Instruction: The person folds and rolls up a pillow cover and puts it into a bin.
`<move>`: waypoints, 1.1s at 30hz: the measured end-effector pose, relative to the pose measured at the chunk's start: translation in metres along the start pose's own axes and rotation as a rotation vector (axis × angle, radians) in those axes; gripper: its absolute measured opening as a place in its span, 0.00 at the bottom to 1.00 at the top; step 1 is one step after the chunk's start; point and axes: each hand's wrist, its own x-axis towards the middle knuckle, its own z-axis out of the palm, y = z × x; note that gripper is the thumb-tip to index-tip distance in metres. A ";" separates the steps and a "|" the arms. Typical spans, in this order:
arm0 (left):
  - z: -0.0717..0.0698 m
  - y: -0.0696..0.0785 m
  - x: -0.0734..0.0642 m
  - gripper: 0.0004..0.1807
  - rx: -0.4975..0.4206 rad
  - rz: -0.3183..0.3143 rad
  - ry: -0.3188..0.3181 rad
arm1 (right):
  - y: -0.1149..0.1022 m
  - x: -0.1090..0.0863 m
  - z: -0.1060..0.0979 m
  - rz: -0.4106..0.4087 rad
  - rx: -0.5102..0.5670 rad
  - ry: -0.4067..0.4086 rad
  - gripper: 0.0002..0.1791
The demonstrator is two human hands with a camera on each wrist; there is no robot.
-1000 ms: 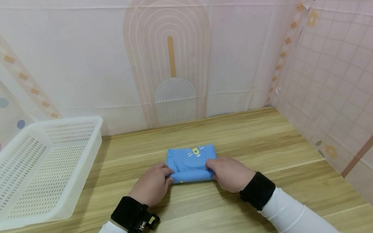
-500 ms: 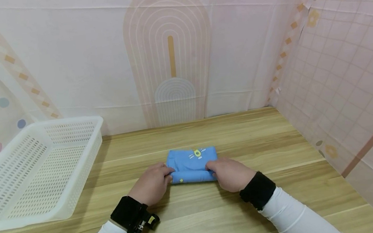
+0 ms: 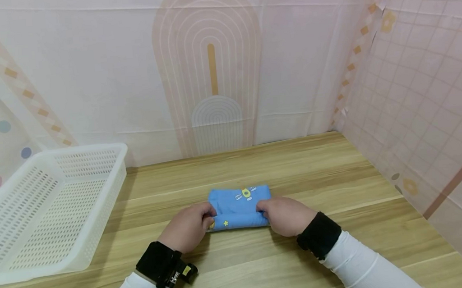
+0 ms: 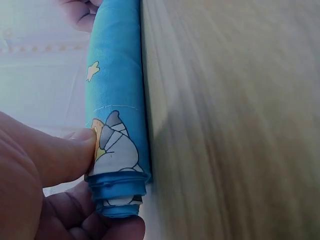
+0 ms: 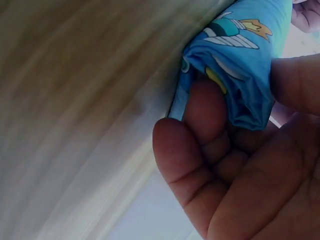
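A blue printed cloth (image 3: 237,202) lies on the wooden table, its near edge rolled into a thick band with a yellow star on it. At the left end of that roll, my left hand (image 3: 188,227) pinches the fabric between thumb and fingers. My right hand (image 3: 288,215) pinches the opposite end. Layered folds show at the end of the rolled cloth (image 4: 117,150) in the left wrist view, beside the left thumb. In the right wrist view, fingertips of the right hand (image 5: 235,155) sit at the roll's open end, with the thumb against its side.
A white perforated plastic basket (image 3: 67,211) stands on the left of the wooden table (image 3: 241,270). Behind the table hangs a pale patterned curtain (image 3: 128,79), and a pink checked one (image 3: 426,92) closes off the right side.
The cloth's near edge has turned over further toward me, bringing the star into fuller view. Its far edge has slid slightly nearer. Both hands keep their hold at the two ends.
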 end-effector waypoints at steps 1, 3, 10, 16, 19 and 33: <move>0.000 0.000 0.000 0.05 -0.001 0.000 0.002 | 0.000 0.000 0.000 0.005 0.000 0.002 0.10; 0.000 0.000 0.000 0.05 0.009 0.008 0.013 | -0.001 -0.001 -0.001 0.017 -0.001 0.010 0.09; 0.002 0.000 0.001 0.04 0.045 0.056 0.069 | -0.002 0.000 0.000 0.022 0.029 0.084 0.04; 0.002 0.003 0.000 0.07 0.078 0.064 0.080 | -0.003 0.001 0.001 -0.049 -0.001 0.151 0.08; 0.001 0.003 -0.001 0.05 0.094 0.066 0.076 | -0.003 0.001 0.001 -0.047 -0.008 0.150 0.07; -0.001 0.002 -0.002 0.05 0.092 0.092 0.045 | 0.002 0.000 -0.002 -0.093 -0.024 0.113 0.05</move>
